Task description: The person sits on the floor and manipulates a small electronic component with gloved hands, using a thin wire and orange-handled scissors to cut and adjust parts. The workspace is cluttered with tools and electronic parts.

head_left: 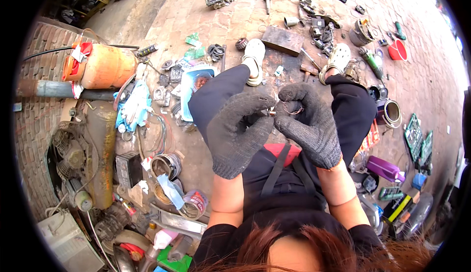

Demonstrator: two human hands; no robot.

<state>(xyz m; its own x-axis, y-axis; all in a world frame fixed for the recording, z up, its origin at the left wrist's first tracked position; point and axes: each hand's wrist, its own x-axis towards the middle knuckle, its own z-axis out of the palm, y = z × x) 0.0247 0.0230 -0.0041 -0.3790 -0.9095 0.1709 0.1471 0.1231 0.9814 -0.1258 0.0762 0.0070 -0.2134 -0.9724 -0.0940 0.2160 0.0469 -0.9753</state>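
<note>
Both hands wear dark grey knit gloves and meet above my lap, fingertip to fingertip. Between thumb and forefinger, my left hand (240, 133) pinches one end of a small metal piece (272, 111) with a shiny, coppery look. My right hand (311, 125) is closed at the other side of the same piece, and a thin reddish wire (296, 111) curls out over its fingers. The gloves hide most of the piece, so its exact kind does not show. Below the hands, a red thing (283, 153) lies in my lap under dark straps.
A hammer (309, 70) and a flat metal block (283, 40) lie between and beyond my feet. To my left are a blue basin (190, 93), an orange gas cylinder (109, 66) and open cans (166, 166). At right stand a red bucket (397, 50) and a purple bottle (385, 168).
</note>
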